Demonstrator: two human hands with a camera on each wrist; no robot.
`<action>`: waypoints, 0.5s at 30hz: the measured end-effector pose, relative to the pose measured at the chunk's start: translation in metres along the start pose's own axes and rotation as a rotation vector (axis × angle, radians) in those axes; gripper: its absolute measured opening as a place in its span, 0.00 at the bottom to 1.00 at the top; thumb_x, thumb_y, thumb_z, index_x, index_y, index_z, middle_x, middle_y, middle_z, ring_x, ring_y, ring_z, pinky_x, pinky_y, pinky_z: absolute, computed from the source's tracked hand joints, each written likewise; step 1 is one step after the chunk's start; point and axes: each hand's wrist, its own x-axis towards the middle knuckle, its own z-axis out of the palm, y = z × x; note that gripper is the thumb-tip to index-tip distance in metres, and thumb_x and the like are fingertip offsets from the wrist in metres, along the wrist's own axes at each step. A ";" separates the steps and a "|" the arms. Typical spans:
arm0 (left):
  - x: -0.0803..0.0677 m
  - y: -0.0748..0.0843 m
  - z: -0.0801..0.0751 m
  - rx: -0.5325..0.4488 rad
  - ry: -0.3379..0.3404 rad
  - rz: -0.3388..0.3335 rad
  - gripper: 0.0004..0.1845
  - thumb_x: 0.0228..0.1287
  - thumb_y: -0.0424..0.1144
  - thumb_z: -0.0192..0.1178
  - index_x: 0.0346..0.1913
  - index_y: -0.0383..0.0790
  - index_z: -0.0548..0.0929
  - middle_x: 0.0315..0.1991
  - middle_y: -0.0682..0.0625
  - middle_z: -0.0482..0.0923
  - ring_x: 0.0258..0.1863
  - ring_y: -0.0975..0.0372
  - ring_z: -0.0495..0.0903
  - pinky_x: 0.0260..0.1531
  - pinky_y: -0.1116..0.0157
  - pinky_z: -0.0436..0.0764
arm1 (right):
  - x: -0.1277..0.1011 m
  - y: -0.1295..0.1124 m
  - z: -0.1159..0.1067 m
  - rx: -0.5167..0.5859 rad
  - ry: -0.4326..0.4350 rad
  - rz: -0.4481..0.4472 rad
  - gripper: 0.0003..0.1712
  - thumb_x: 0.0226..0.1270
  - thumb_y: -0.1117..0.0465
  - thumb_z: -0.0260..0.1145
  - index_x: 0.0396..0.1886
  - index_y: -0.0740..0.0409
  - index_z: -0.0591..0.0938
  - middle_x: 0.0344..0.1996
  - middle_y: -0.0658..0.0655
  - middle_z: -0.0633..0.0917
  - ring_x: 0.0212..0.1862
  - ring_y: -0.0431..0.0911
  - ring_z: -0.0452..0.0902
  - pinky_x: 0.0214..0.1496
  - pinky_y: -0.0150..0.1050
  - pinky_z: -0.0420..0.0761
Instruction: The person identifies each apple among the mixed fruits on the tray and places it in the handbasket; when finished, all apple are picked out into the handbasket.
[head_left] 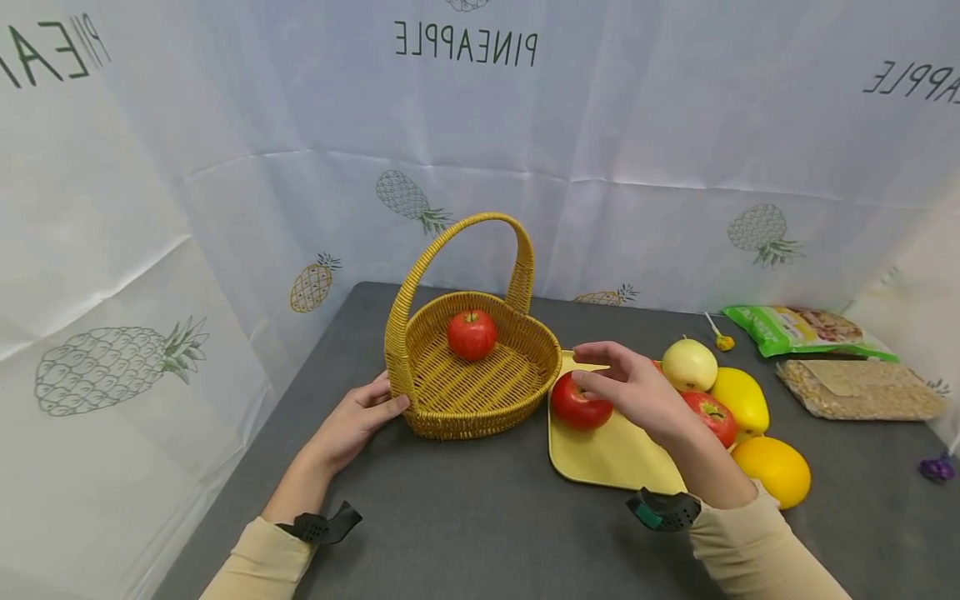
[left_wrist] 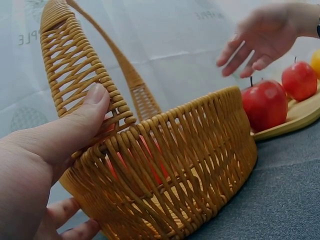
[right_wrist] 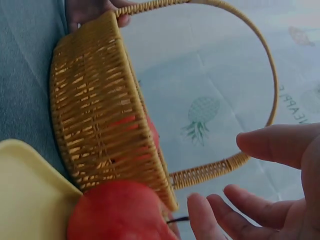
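A woven yellow basket (head_left: 525, 379) with a tall handle stands on the grey table, with one red apple (head_left: 472, 334) inside. My left hand (head_left: 358, 417) holds the basket's left side, thumb on the handle base (left_wrist: 95, 102). My right hand (head_left: 626, 385) hovers open just above a second red apple (head_left: 577, 406) on the yellow tray (head_left: 611, 454), fingers spread and not closed on it. In the right wrist view the apple (right_wrist: 120, 212) lies below the open fingers (right_wrist: 240, 210), beside the basket wall (right_wrist: 95, 110).
On the tray's right side lie another red apple (head_left: 712, 414), a pale pear (head_left: 690, 364), a yellow fruit (head_left: 742, 397) and an orange (head_left: 772, 469). Two snack bags (head_left: 806, 329) (head_left: 858, 389) lie at the far right. A pineapple-print cloth backs the table.
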 end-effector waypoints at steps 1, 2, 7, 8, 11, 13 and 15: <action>0.000 0.000 0.000 0.000 -0.001 -0.002 0.29 0.76 0.38 0.61 0.73 0.26 0.69 0.82 0.44 0.46 0.81 0.50 0.40 0.61 0.75 0.67 | -0.001 0.002 -0.001 -0.012 0.015 0.000 0.35 0.72 0.47 0.69 0.71 0.59 0.72 0.67 0.61 0.75 0.59 0.54 0.79 0.59 0.49 0.80; 0.000 0.000 0.000 -0.001 -0.002 -0.003 0.29 0.76 0.38 0.60 0.73 0.26 0.69 0.82 0.44 0.46 0.81 0.50 0.40 0.61 0.75 0.67 | -0.002 0.003 -0.002 -0.027 0.031 0.000 0.34 0.72 0.46 0.69 0.70 0.58 0.73 0.67 0.61 0.76 0.59 0.54 0.79 0.58 0.49 0.80; 0.000 -0.001 0.000 -0.007 -0.009 -0.002 0.29 0.77 0.38 0.60 0.73 0.25 0.68 0.82 0.43 0.45 0.81 0.50 0.40 0.61 0.74 0.68 | -0.005 0.011 -0.008 -0.123 0.098 0.010 0.33 0.71 0.44 0.70 0.68 0.56 0.75 0.63 0.60 0.79 0.58 0.53 0.76 0.55 0.46 0.78; 0.000 0.000 0.000 -0.007 -0.009 -0.002 0.29 0.77 0.38 0.60 0.73 0.25 0.68 0.82 0.43 0.45 0.81 0.50 0.40 0.61 0.74 0.68 | -0.005 0.013 -0.008 -0.134 0.106 0.013 0.33 0.72 0.44 0.69 0.68 0.56 0.75 0.62 0.60 0.79 0.59 0.53 0.75 0.55 0.46 0.78; -0.001 0.001 0.000 -0.007 -0.005 -0.002 0.29 0.77 0.38 0.60 0.73 0.25 0.68 0.82 0.44 0.47 0.81 0.50 0.41 0.61 0.74 0.68 | -0.006 0.018 -0.011 -0.145 0.117 0.026 0.33 0.72 0.44 0.69 0.69 0.57 0.75 0.62 0.62 0.79 0.60 0.55 0.75 0.55 0.45 0.78; -0.001 0.001 0.000 -0.007 -0.002 -0.002 0.29 0.77 0.38 0.60 0.73 0.25 0.68 0.82 0.44 0.47 0.81 0.50 0.41 0.61 0.74 0.68 | -0.006 0.021 -0.012 -0.146 0.121 0.041 0.33 0.72 0.44 0.69 0.68 0.57 0.75 0.62 0.62 0.79 0.60 0.55 0.76 0.55 0.44 0.78; 0.000 0.001 0.000 -0.009 -0.005 0.000 0.29 0.77 0.38 0.60 0.73 0.25 0.68 0.82 0.44 0.47 0.81 0.50 0.41 0.61 0.74 0.68 | -0.007 0.024 -0.014 -0.149 0.115 0.039 0.33 0.72 0.45 0.69 0.69 0.58 0.75 0.62 0.62 0.79 0.60 0.55 0.76 0.55 0.44 0.78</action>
